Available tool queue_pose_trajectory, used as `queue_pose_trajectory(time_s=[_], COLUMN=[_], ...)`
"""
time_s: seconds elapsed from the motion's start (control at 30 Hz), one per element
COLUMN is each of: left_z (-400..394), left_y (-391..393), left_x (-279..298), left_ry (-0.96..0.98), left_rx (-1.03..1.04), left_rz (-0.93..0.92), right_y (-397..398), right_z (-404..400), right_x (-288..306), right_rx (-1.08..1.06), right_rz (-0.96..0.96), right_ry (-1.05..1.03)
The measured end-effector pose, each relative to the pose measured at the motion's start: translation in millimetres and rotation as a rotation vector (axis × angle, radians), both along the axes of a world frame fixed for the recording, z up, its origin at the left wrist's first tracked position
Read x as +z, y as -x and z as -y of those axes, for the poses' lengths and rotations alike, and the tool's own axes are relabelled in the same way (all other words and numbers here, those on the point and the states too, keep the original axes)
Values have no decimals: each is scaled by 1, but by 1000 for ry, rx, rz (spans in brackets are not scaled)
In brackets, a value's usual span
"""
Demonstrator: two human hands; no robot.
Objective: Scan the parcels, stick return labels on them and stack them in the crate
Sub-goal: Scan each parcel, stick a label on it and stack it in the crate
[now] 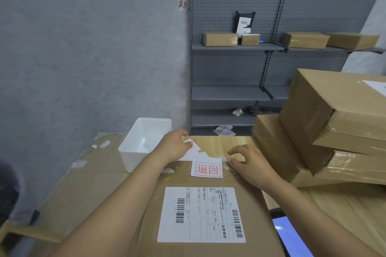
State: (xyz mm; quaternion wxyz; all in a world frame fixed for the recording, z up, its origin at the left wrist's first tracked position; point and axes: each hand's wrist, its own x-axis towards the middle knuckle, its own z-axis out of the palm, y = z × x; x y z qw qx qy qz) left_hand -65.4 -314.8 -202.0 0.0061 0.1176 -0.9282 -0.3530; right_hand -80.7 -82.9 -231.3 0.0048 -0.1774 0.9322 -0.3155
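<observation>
Parcel (200, 210) lies flat on the worktop (221, 142) under both forearms, its return label (206, 168) already stuck at its 12 o'clock edge. White crate (144, 142) sits at 10 o'clock. Left hand (175, 146) pinches white backing paper (193, 148) just beyond the label; right hand (248, 162), grip loosely curled and holding nothing, rests at the label's 3 o'clock, nearer the stacked boxes (325, 127)

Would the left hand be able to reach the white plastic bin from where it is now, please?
Probably yes. The left hand, pinching a label backing sheet, sits right beside the white bin, and nothing lies between them, though it must let go of the paper first.
</observation>
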Motion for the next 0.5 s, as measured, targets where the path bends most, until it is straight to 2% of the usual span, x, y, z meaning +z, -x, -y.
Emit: queue_pose_trajectory(time_s=[0.23, 0.5], left_z=[0, 23], left_y=[-30, -81], left_x=[-7, -9], left_ry=[139, 170], left_rx=[-140, -119], left_rz=[36, -63], right_y=[-12, -33], right_z=[3, -19], right_x=[-2, -12], right_rx=[-42, -195], right_rz=[37, 132], right_ry=[15, 111])
